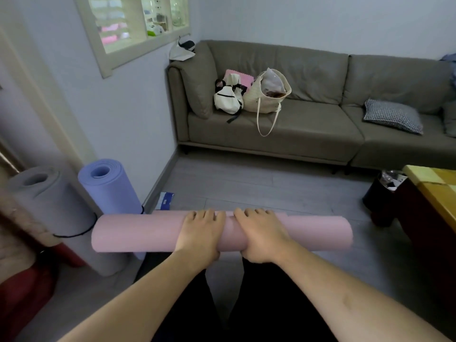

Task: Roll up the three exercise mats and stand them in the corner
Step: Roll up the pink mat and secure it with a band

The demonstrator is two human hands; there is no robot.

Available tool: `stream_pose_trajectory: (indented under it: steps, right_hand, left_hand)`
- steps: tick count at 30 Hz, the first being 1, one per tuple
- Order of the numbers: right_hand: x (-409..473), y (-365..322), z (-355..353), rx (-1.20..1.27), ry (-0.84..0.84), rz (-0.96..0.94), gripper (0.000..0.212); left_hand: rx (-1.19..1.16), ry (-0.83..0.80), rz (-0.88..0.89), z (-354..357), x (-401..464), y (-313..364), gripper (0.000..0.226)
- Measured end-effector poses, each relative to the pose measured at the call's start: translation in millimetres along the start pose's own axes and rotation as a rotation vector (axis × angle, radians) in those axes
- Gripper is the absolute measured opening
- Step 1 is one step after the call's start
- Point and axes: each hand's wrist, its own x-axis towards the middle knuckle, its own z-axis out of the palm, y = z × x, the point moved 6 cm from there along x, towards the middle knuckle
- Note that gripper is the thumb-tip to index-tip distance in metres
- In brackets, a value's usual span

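Observation:
A rolled pink mat (pixel 138 233) lies level in front of me, held off the floor. My left hand (pixel 199 233) grips it near the middle, fingers curled over the top. Right beside it, my right hand (pixel 261 234) grips the same roll. A rolled purple mat (pixel 111 188) stands upright against the left wall, bound near its base by a black band. A rolled grey mat (pixel 49 206) stands upright just left of the purple one, also with a black band around it.
A grey-green sofa (pixel 308 134) with a white backpack, a tote bag and a checked cushion runs along the far wall. A dark bin (pixel 382 193) and a yellow-topped table (pixel 434 188) stand at right. A blue-white packet (pixel 164 200) lies by the skirting board. Something red (pixel 22 290) sits at lower left.

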Motion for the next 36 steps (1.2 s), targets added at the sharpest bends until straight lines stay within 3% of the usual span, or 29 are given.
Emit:
stream_pose_trajectory:
  steps: [6,9,13,18,22,30,36]
  right_hand:
    - [-2.8,0.4,-24.0,0.042,-0.117,-0.019,0.061]
    - [-10.6,-5.6,-23.1,0.063,-0.149,-0.014,0.079]
    - [-18.4,-18.1,-11.7,-0.009,-0.042,-0.047,0.100]
    - [-3.0,-9.7,-7.8,0.057,-0.090,-0.014,0.074]
    - [9.5,-4.1,-14.9,0.139,-0.225,-0.001,0.073]
    - [-16.2,-6.8,-21.5,-0.042,0.039,-0.045,0.094]
    - [-15.7,-6.8,-18.3,0.079,-0.152,-0.063,0.071]
  left_hand:
    - [-0.109,-0.101,0.038,-15.2,4.2,-8.6,0.074]
    - [-0.156,-0.185,0.067,-14.6,4.6,-9.8,0.075]
    - [-0.185,-0.244,0.078,-14.2,11.3,-12.8,0.074]
    - [-0.097,-0.137,0.027,-3.1,8.7,-6.3,0.083]
    - [-0.037,-0.021,0.002,0.9,2.9,-3.2,0.081]
    - [-0.166,-0.086,0.000,-21.2,8.6,-16.1,0.072]
    - [-0.203,-0.239,0.071,-13.2,2.1,-9.9,0.085]
